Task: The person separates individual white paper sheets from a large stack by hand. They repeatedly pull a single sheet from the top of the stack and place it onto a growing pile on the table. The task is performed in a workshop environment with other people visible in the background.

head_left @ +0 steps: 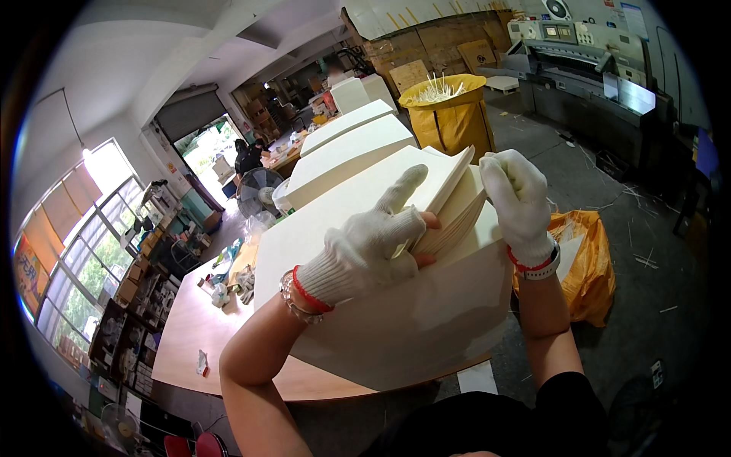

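A: The black shirt [480, 419] is closest, with both forearms reaching forward. Where's the paper stack [396, 327]?

B: On the tabletop [190, 327], toward the right end of its near edge.

A: And the hands?

B: The gloved left hand [369, 247] has the lifted sheets [457, 221] between an outstretched thumb and tucked, bare-tipped fingers. The right hand [518, 198] is curled into a fist just beside their raised far corner — whether it pinches any paper, I can't tell.

A: Which way do they run?

B: The fanned edge slants from the left hand away and rightward; the right hand is nearer that far corner.

A: Anything in the way?

B: The left hand covers the fan's near end. More stacks [354, 160] stand beyond, toward the tabletop's far end; cloths [244, 286] lie by its left edge — and an orange bag [590, 282] sits off its right side.
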